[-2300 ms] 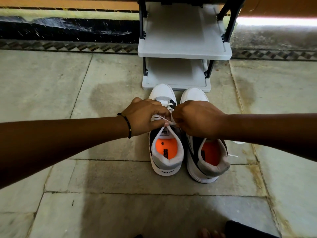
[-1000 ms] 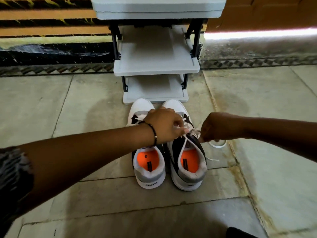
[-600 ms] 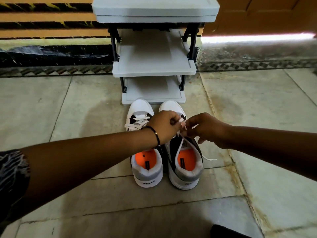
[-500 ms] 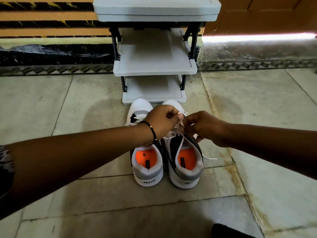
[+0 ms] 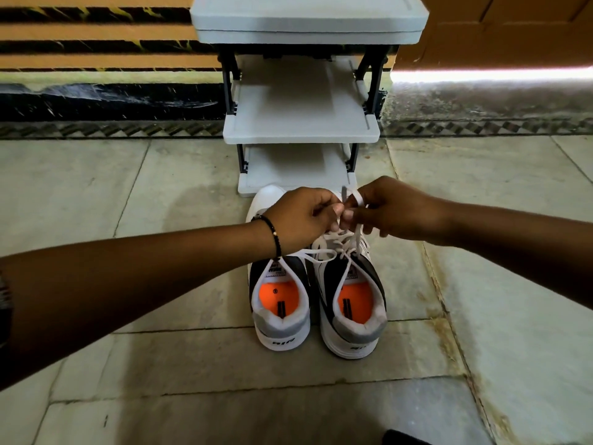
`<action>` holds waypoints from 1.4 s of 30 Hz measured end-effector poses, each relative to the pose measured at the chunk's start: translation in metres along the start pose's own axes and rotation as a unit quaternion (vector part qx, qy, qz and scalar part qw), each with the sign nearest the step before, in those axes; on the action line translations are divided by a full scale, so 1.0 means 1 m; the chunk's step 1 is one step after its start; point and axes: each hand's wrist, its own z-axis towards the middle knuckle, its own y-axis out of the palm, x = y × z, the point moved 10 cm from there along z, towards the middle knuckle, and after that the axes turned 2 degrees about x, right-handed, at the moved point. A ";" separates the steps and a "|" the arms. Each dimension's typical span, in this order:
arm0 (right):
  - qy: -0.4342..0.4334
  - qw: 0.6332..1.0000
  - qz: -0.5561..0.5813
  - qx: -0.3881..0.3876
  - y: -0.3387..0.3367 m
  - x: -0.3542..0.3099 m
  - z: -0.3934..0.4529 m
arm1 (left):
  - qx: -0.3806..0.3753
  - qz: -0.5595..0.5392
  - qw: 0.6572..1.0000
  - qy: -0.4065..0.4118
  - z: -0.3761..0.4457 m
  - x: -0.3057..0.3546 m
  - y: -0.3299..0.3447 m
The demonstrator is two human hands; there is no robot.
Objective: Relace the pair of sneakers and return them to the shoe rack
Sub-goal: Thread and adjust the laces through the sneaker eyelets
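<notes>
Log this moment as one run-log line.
stage: tying lace | left hand: pinching lace | right hand: pinching lace | sneakers: on floor | shoe rack: shelves bare

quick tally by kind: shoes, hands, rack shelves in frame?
Sneakers: 2, left sneaker and right sneaker
Hands: 2, left hand and right hand, both pinching the lace
Rack shelves: 3
Total: 7

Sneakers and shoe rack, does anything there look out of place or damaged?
Nothing stands out. Both sneakers sit upright, side by side on the floor before the shoe rack. The left hand and right hand pinch the right sneaker's lace.
</notes>
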 end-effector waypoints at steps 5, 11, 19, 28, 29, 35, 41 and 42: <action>0.010 0.998 -0.054 -0.033 0.004 0.001 0.005 | -0.030 0.009 0.998 -0.050 0.005 -0.009 -0.007; 0.059 0.984 -0.094 -0.140 0.019 0.011 0.001 | -0.103 0.038 0.992 -0.055 -0.011 -0.019 0.012; 0.092 0.983 -0.055 -0.147 0.016 0.016 0.002 | -0.250 -0.064 0.963 -0.081 -0.028 -0.014 0.049; 0.083 0.985 0.027 -0.152 0.023 0.013 -0.001 | -0.225 -0.045 0.965 -0.130 -0.025 -0.026 0.061; 0.080 0.985 0.026 -0.148 0.023 0.013 0.000 | -0.191 0.010 0.975 -0.113 -0.019 -0.027 0.056; 0.054 0.993 0.032 -0.101 0.016 0.008 0.003 | -0.077 0.082 0.989 -0.101 -0.009 -0.032 0.039; 0.033 0.997 -0.018 -0.066 0.010 0.007 0.002 | -0.049 0.074 0.992 -0.090 -0.007 -0.022 0.034; 0.031 0.998 -0.018 -0.059 0.007 0.007 0.002 | -0.042 0.047 0.993 -0.100 -0.007 -0.022 0.033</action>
